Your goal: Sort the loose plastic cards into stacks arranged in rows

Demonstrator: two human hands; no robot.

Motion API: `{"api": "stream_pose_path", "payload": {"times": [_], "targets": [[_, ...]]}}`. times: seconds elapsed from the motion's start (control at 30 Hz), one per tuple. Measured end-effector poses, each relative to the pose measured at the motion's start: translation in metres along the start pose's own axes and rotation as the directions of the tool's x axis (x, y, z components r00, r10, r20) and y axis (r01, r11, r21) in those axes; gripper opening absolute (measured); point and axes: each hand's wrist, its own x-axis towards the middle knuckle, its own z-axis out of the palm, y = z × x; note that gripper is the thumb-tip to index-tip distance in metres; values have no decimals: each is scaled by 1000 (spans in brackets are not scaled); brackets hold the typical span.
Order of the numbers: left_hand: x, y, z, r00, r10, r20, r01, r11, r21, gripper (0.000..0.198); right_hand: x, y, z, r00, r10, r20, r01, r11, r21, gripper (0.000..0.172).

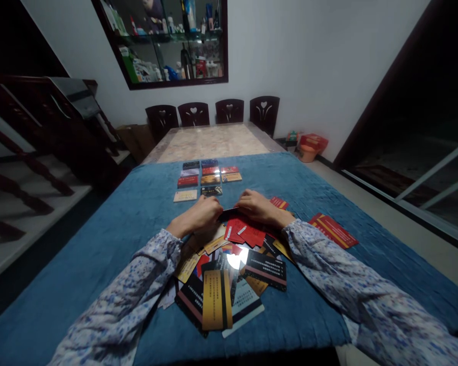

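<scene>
Both my hands are closed on a dark card (229,211), seen nearly edge-on just above the pile. My left hand (203,213) pinches its left end, and my right hand (256,207) grips the right end. Below them spreads a loose pile of plastic cards: red cards (248,231), a gold card (217,300), a black card (266,268) and a pale card (246,305) among several more. Beyond my hands lie rows of overlapping cards, with a cream card (185,195) and a black-and-gold card (211,190) nearest. My fingers hide part of the held card.
A blue cloth (137,244) covers the near part of the table. Two or so red-and-gold cards (334,230) lie apart at the right. Several dark chairs (229,111) stand at the far end, below a glass cabinet (164,46). An orange bucket (308,152) is on the floor.
</scene>
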Motion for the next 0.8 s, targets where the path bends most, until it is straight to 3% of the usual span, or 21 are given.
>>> {"api": "stream_pose_path", "payload": {"times": [0.5, 0.8], "targets": [[5, -14, 11, 981, -3, -195, 3, 1000, 3, 28, 7, -15, 8, 955, 297, -10, -296, 948, -113, 29], [6, -16, 24, 963, -44, -264, 68, 994, 83, 28, 10, -28, 7, 923, 384, -5, -379, 909, -174, 33]]}}
